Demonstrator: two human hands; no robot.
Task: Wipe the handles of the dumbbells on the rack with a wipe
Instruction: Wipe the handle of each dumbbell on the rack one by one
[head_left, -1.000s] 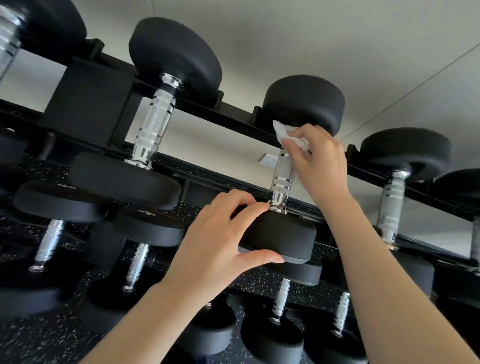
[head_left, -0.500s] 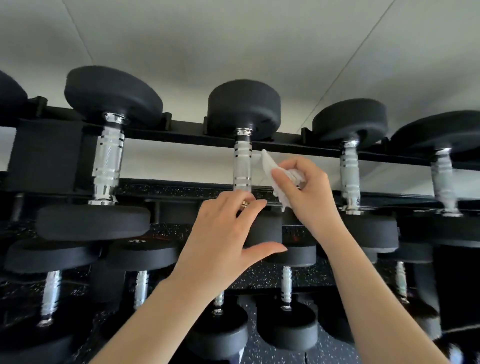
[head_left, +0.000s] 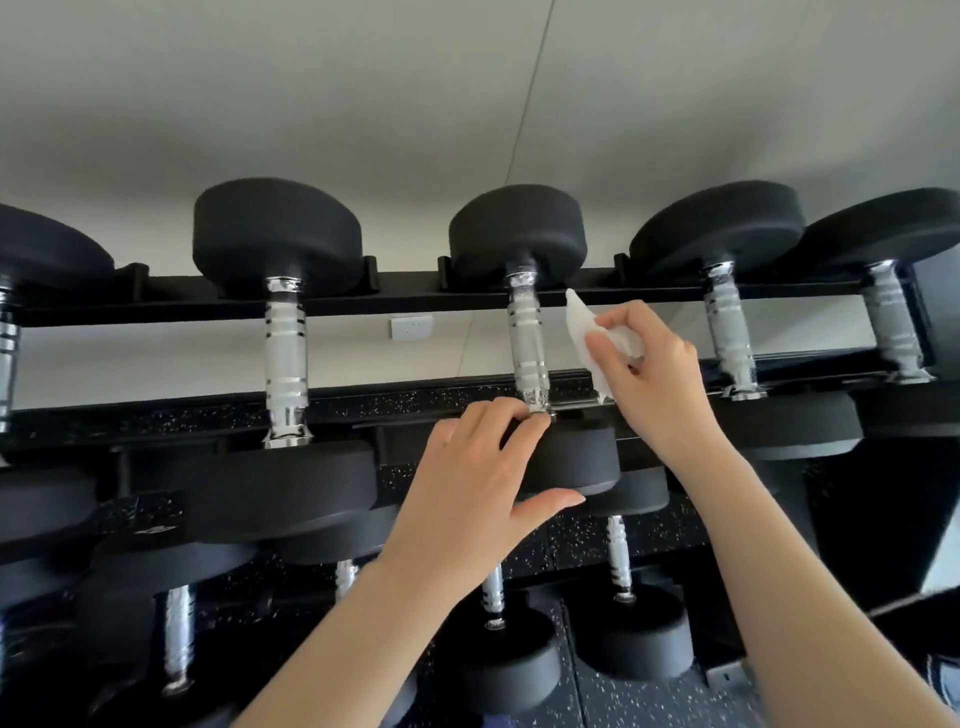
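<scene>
Several black dumbbells with chrome handles lie across the top tier of a black rack (head_left: 415, 296). My left hand (head_left: 467, 493) grips the near head (head_left: 576, 457) of the middle dumbbell, fingertips at the base of its chrome handle (head_left: 527, 343). My right hand (head_left: 654, 384) pinches a crumpled white wipe (head_left: 587, 332) just right of that handle, a small gap apart from it. The neighbouring handles stand at the left (head_left: 285, 353) and at the right (head_left: 730, 338).
A lower tier holds more dumbbells (head_left: 628, 634) under my forearms. A black speckled floor (head_left: 623, 696) shows below. A white wall with a socket (head_left: 411, 327) lies behind the rack. The rack's end panel (head_left: 935, 312) closes the right side.
My right hand with the wipe has come off the middle handle and drifted to its right. My left hand has stayed on the near head. The camera has swung right and levelled.
</scene>
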